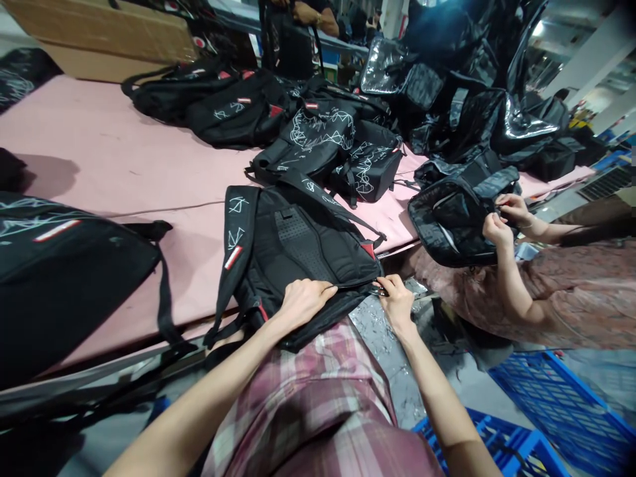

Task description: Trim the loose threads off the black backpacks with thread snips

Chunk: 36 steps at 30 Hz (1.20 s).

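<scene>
A black backpack (318, 242) lies with its padded back panel up, partly on the pink-covered table and partly over my lap. Its shoulder straps carry white line drawings, and small red tabs show at its sides. My left hand (309, 298) is closed on the bottom edge, thumb and fingers pinching the seam. At the right end of that same edge, my right hand (397, 301) pinches the corner. A small dark bit shows at those fingertips, too small to make out.
More black backpacks (238, 109) lie across the pink table (99, 149), a large one (74, 285) close at left. A cardboard box (104, 40) stands behind. On the right, a co-worker's hands (504, 218) handle an opened bag (447, 222). Blue crates (561, 404) sit below.
</scene>
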### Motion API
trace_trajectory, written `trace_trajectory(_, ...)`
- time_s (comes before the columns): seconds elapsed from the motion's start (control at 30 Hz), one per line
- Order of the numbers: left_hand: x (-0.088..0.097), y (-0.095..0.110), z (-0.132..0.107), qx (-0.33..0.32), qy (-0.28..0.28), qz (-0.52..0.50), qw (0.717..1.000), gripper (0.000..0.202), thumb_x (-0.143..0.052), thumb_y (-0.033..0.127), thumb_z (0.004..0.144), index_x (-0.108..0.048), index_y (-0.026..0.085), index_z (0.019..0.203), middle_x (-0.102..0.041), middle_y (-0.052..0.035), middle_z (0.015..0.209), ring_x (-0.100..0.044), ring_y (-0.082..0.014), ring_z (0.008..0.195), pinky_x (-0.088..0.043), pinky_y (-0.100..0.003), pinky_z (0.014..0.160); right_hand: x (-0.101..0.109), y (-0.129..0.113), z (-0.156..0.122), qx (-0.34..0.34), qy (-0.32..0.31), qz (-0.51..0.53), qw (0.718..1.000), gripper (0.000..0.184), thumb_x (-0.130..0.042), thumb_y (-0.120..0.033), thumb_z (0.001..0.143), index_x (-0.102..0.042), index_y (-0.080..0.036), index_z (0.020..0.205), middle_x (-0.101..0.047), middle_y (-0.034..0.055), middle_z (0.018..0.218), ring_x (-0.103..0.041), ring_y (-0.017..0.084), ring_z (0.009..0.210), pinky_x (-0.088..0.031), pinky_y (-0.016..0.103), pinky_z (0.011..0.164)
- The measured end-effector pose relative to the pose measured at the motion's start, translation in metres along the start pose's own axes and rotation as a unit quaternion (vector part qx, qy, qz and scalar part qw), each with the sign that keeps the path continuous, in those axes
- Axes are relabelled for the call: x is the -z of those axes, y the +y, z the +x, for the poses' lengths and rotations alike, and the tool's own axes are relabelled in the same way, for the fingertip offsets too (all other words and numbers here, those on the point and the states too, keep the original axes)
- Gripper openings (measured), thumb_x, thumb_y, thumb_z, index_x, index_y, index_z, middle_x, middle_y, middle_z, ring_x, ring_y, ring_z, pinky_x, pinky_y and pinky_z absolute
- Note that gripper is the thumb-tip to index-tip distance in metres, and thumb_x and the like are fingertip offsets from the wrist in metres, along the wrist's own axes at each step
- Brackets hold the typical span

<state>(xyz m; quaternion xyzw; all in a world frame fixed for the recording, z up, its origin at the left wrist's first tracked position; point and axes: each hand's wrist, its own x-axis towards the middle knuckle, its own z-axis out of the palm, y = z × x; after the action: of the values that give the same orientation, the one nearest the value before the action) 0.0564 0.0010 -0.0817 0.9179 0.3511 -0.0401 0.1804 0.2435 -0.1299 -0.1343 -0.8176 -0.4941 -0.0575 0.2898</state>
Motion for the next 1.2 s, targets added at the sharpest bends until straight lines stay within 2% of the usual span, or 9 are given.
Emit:
trace_trajectory(0.1,0.000,0.001,-0.001,0.001,0.001,-0.001,1.000,0.045,-0.027,0.043,0.089,-0.068,0.025,0.094,-0.071,-0.0077,0.084,-0.065,-0.0231,0.081,-0.041,-0.029,0.067,0.005,0.001,0.007,0.063,-0.032,-0.085,0.994,0.024,-0.046,-0.032,0.089,-0.069,-0.024,0.093,-0.064,0.0040,0.089,-0.056,0.011,0.064,-0.034,0.023,0.057)
trace_trajectory(0.23,-0.006,0.004,-0.007,-0.007,0.021,-0.015,1.000,0.035,-0.040,0.044,0.084,-0.066,0.027,0.101,-0.070,-0.0056,0.090,-0.063,-0.0238,0.084,-0.042,-0.032,0.069,0.008,0.003,0.008,0.135,-0.052,-0.115,0.983,0.025,-0.045,-0.021,0.089,-0.069,-0.025,0.090,-0.066,0.0023,0.090,-0.057,0.011,0.066,-0.032,0.023,0.058)
trace_trajectory(0.4,-0.020,0.027,-0.004,-0.117,0.145,0.013,0.982,0.042,-0.056,0.038,0.077,-0.055,0.019,0.115,-0.061,-0.0080,0.107,-0.054,-0.0232,0.095,-0.042,-0.034,0.079,0.006,0.008,-0.004,0.115,-0.059,-0.077,0.989,0.028,-0.044,-0.015,0.087,-0.066,-0.026,0.102,-0.066,0.0023,0.094,-0.058,0.011,0.067,-0.036,0.021,0.059)
trace_trajectory(0.47,-0.022,0.039,0.004,-0.147,0.158,0.018,0.976,0.041,-0.056,0.036,0.078,-0.055,0.018,0.114,-0.059,-0.0090,0.108,-0.052,-0.0233,0.096,-0.043,-0.035,0.078,0.003,0.009,-0.008,0.086,-0.054,-0.035,0.994,0.028,-0.044,-0.017,0.087,-0.066,-0.025,0.102,-0.066,0.0029,0.096,-0.060,0.012,0.072,-0.040,0.021,0.062)
trace_trajectory(0.57,-0.020,0.049,0.020,-0.148,0.111,-0.003,0.983,0.029,-0.045,0.030,0.084,-0.060,0.018,0.106,-0.060,-0.0106,0.103,-0.053,-0.0241,0.094,-0.044,-0.033,0.072,-0.002,0.009,-0.009,0.046,-0.035,0.038,0.998,0.025,-0.044,-0.026,0.088,-0.067,-0.023,0.098,-0.065,0.0038,0.098,-0.061,0.013,0.079,-0.044,0.022,0.065)
trace_trajectory(0.7,-0.015,0.041,0.044,-0.137,0.029,-0.048,0.989,0.032,-0.036,0.024,0.086,-0.067,0.017,0.093,-0.066,-0.0110,0.092,-0.061,-0.0231,0.085,-0.045,-0.034,0.073,-0.008,0.009,-0.009,0.053,-0.034,0.060,0.996,0.025,-0.044,-0.029,0.088,-0.068,-0.023,0.095,-0.065,0.0039,0.097,-0.061,0.013,0.079,-0.046,0.022,0.066)
trace_trajectory(0.87,-0.018,0.024,0.068,-0.151,-0.013,-0.093,0.984,0.026,-0.044,0.023,0.080,-0.070,0.022,0.085,-0.071,-0.0042,0.086,-0.064,-0.0199,0.085,-0.044,-0.027,0.074,-0.006,0.014,-0.007,0.133,-0.094,-0.072,0.984,0.035,-0.043,-0.014,0.085,-0.063,-0.028,0.109,-0.062,0.0040,0.106,-0.059,0.013,0.075,-0.043,0.023,0.066)
trace_trajectory(1.03,-0.024,0.021,0.075,-0.161,-0.037,-0.121,0.979,0.026,-0.046,0.023,0.076,-0.071,0.023,0.084,-0.071,-0.0021,0.089,-0.064,-0.0192,0.086,-0.044,-0.025,0.074,0.008,0.006,0.008,0.245,-0.185,-0.186,0.933,0.043,-0.040,-0.010,0.086,-0.052,-0.029,0.122,-0.058,0.0064,0.110,-0.058,0.013,0.074,-0.039,0.025,0.064)
trace_trajectory(1.2,-0.026,0.025,0.074,-0.164,-0.042,-0.123,0.978,0.026,-0.046,0.023,0.076,-0.071,0.022,0.083,-0.071,-0.0040,0.086,-0.064,-0.0206,0.084,-0.044,-0.027,0.073,0.017,-0.008,0.021,0.242,-0.256,-0.216,0.911,0.028,-0.039,-0.017,0.089,-0.055,-0.026,0.111,-0.058,0.0069,0.103,-0.058,0.014,0.069,-0.037,0.025,0.057)
